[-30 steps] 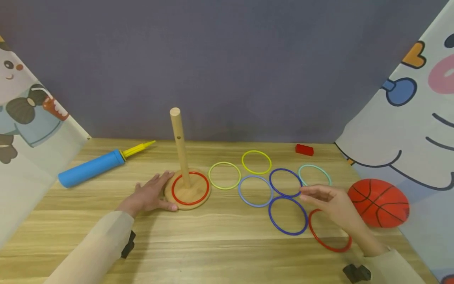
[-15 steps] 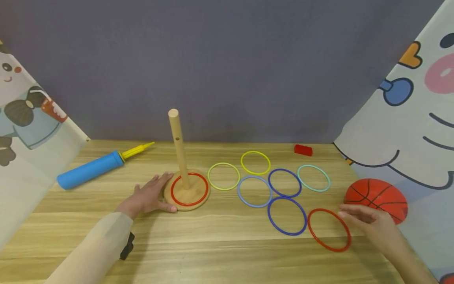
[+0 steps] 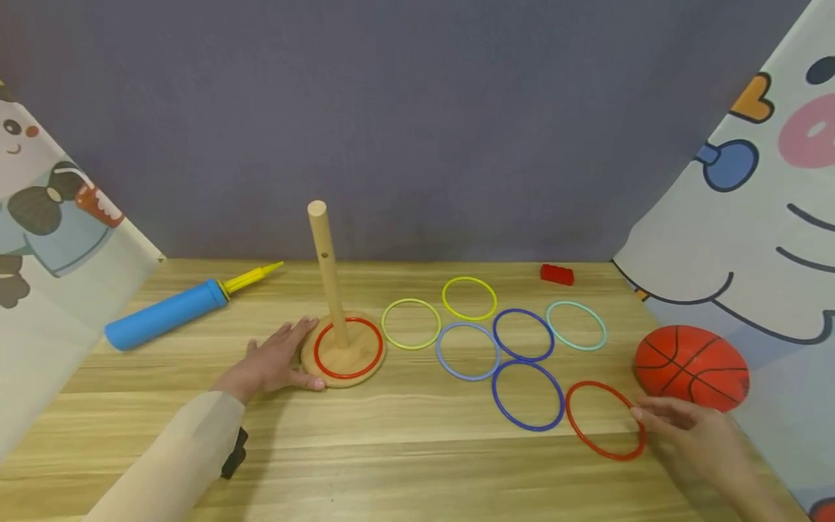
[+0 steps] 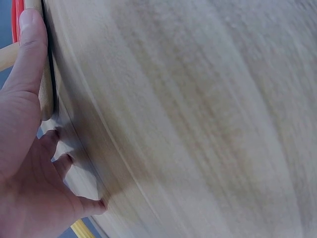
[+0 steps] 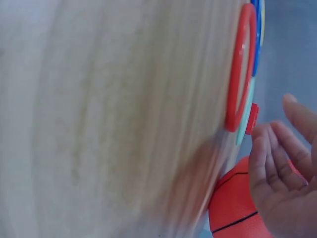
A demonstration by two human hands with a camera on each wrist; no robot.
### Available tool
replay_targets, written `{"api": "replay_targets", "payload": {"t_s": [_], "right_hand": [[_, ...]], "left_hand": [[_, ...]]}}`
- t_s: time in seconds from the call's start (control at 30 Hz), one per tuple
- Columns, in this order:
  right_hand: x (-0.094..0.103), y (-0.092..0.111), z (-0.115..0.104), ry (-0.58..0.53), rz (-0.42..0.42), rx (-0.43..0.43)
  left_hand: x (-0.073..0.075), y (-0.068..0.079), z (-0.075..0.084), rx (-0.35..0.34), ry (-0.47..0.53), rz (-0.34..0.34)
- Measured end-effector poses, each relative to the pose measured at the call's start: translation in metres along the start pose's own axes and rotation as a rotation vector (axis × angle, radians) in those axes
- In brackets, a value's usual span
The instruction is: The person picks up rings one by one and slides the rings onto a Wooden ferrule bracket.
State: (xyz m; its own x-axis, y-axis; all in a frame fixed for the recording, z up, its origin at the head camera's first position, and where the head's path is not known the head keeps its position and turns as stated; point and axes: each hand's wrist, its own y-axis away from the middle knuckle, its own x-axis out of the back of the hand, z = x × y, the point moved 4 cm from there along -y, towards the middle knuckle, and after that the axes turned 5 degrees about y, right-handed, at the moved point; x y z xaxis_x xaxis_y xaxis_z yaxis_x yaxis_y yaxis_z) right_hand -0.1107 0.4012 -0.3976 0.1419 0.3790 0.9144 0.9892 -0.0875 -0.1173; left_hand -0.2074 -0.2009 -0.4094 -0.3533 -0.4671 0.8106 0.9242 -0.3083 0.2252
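Beside the ball [image 3: 691, 366], right hand [image 3: 701, 442] by red ring [image 5: 236, 74], contact unclear

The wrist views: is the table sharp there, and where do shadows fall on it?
Left wrist view: the table looks soft, with shadow beside the left hand; right wrist view: the table is blurred too, with shadow near the red ball.

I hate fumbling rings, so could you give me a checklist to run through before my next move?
1. Wooden post upright on its base: ok.
2. Left hand at the base: ok, thumb against its edge.
3. Red ring on the base around the post: ok.
4. Right hand gripping the loose red ring: not ok; it is close, but the wrist view shows a gap.
5. Loose red ring clear of the nearest dark blue ring: cannot tell; their edges nearly meet.
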Motion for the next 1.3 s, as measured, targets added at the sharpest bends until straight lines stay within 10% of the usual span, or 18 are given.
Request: {"api": "replay_targets", "payload": {"t_s": [0.7, 1.3], "right_hand": [[-0.014, -0.019, -0.005, 0.086, -0.157, 0.019], [-0.021, -0.024, -0.016, 0.118, -0.080, 0.039]], "left_hand": [[0.002, 0.003, 0.004, 0.008, 0.012, -0.006], [0.000, 0.002, 0.003, 0.003, 0.000, 0.008]]}}
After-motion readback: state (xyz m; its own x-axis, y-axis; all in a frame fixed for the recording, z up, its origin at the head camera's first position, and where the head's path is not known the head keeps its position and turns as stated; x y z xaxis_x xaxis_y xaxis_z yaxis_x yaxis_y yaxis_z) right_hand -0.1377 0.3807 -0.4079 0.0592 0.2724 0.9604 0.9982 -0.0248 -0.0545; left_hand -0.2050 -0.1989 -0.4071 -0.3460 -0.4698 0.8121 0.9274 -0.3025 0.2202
